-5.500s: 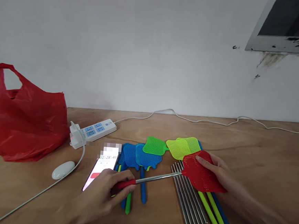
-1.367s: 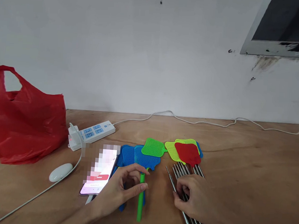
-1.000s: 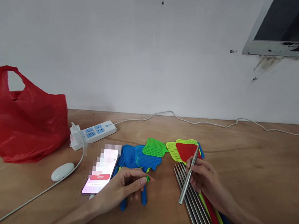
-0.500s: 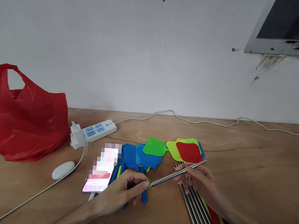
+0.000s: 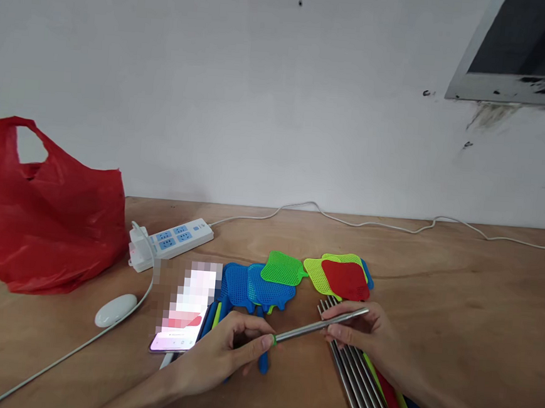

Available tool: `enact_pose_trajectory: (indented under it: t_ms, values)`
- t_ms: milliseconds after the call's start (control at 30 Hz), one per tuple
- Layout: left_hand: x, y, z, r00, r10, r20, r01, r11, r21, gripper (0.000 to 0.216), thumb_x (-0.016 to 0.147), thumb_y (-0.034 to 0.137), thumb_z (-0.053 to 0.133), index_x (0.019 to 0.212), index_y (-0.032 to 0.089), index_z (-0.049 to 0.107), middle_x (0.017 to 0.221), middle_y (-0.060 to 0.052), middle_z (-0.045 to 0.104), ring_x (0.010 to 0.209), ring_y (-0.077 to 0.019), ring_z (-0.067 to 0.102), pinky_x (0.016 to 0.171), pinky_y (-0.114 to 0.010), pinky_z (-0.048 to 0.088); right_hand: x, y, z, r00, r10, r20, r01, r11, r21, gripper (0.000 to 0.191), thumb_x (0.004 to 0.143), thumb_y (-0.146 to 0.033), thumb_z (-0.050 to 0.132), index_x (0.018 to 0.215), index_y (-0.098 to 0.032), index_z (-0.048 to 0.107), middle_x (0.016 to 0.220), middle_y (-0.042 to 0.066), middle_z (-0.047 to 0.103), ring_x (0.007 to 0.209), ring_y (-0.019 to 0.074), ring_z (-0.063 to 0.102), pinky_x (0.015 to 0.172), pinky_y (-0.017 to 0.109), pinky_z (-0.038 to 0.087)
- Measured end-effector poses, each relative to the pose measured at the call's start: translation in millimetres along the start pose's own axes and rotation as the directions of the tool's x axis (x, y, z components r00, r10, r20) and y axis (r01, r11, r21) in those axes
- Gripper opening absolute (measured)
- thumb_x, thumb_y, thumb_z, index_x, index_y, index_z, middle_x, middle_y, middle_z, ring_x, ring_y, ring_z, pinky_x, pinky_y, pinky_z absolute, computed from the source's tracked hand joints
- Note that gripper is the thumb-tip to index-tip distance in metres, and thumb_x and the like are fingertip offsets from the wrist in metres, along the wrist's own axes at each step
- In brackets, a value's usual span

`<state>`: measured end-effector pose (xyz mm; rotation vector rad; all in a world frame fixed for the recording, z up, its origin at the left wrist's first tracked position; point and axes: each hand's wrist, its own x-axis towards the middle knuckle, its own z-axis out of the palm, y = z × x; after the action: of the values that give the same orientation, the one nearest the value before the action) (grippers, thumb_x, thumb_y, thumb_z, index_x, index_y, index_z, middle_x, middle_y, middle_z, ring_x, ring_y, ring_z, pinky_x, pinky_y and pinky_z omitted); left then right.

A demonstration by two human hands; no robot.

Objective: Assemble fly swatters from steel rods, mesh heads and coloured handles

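Observation:
A slim metal rod (image 5: 305,329) slants upward to the right between my two hands, above the table. My left hand (image 5: 227,354) pinches its lower end, where a bit of green shows at the fingertips; whether the green is part of the rod, I cannot tell. The fingers of my right hand (image 5: 361,327) are closed round the rod near its upper end. Below my right hand several loose metal rods (image 5: 357,386) lie side by side. Blue fly swatter heads (image 5: 270,284), a green one (image 5: 284,269), yellow ones (image 5: 316,275) and a red one (image 5: 346,280) lie just beyond my hands.
A phone (image 5: 182,329) with a lit, partly blurred screen lies left of the blue swatters. Behind it is a white power strip (image 5: 182,238) with its cable along the wall. A white oval device (image 5: 115,310) and a red plastic bag (image 5: 58,225) are at left.
My right hand has tightened its fingers round the rod, and the rod's right end has dropped a little and shifted left. My left hand stays nearly still.

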<state>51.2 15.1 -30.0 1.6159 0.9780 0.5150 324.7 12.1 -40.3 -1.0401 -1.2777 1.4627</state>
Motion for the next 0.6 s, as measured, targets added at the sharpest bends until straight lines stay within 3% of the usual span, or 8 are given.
enact_pose_trajectory:
  t_ms: [67,133,233,333,433,600]
  values:
    - [0.3,2.1,1.7,0.999,0.005,0.033,-0.005,1.000,-0.002,0.051,0.088,0.065,0.058,0.093,0.015,0.068,0.066,0.005,0.049,0.053,-0.0091,0.045,0.050,-0.022,0.031,-4.2,-1.5,2.6,0.997,0.059,0.052,-0.056,0.997,-0.053,0.028,0.063,-0.038,0.091,0.082,-0.022,0.078,0.074,0.003,0.076,0.069,0.0165,0.069,0.063,0.026,0.055]
    - [0.4,4.4,3.5,0.998,0.013,0.065,-0.013,1.000,-0.003,0.051,0.089,0.065,0.058,0.090,0.015,0.069,0.066,0.004,0.051,0.054,-0.0092,0.045,0.051,-0.023,0.031,-7.4,-3.0,6.1,0.993,0.064,0.099,-0.060,0.997,-0.046,0.028,0.069,-0.041,0.087,0.085,-0.021,0.076,0.076,0.004,0.076,0.070,0.0175,0.070,0.066,0.028,0.056]
    - [-0.3,6.4,5.3,0.998,0.033,0.052,-0.032,0.999,-0.014,0.052,0.089,0.065,0.058,0.093,0.014,0.069,0.067,0.003,0.053,0.056,-0.0101,0.047,0.053,-0.023,0.033,-7.4,-4.4,8.5,0.992,-0.009,0.126,0.003,0.999,0.049,0.031,0.082,-0.048,0.075,0.092,-0.019,0.070,0.077,0.007,0.076,0.070,0.0191,0.071,0.062,0.030,0.056]
    - [-1.8,6.4,5.3,0.999,0.036,0.000,-0.036,0.999,-0.001,0.048,0.090,0.062,0.057,0.099,0.016,0.069,0.066,0.004,0.054,0.055,-0.0107,0.044,0.051,-0.023,0.031,-3.9,-4.3,6.9,0.995,-0.079,0.060,0.073,0.993,0.090,0.028,0.086,-0.047,0.071,0.086,-0.020,0.064,0.076,0.007,0.076,0.067,0.0177,0.070,0.058,0.027,0.054]
    - [-2.4,5.1,3.7,1.000,0.026,-0.015,-0.026,1.000,0.011,0.045,0.092,0.060,0.056,0.102,0.018,0.069,0.066,0.003,0.057,0.054,-0.0112,0.041,0.048,-0.023,0.029,-1.2,-2.0,4.7,0.995,-0.103,-0.010,0.104,0.992,0.070,0.028,0.085,-0.045,0.074,0.081,-0.020,0.064,0.074,0.006,0.076,0.067,0.0170,0.070,0.057,0.026,0.054]
    - [-0.3,1.6,1.4,0.999,0.036,0.004,-0.036,0.999,0.024,0.042,0.092,0.056,0.059,0.103,0.017,0.068,0.068,0.002,0.060,0.061,-0.0128,0.048,0.053,-0.023,0.034,0.5,0.7,3.6,0.997,-0.079,-0.011,0.079,0.995,0.057,0.028,0.073,-0.043,0.084,0.082,-0.019,0.073,0.070,0.006,0.076,0.064,0.0188,0.072,0.054,0.026,0.054]
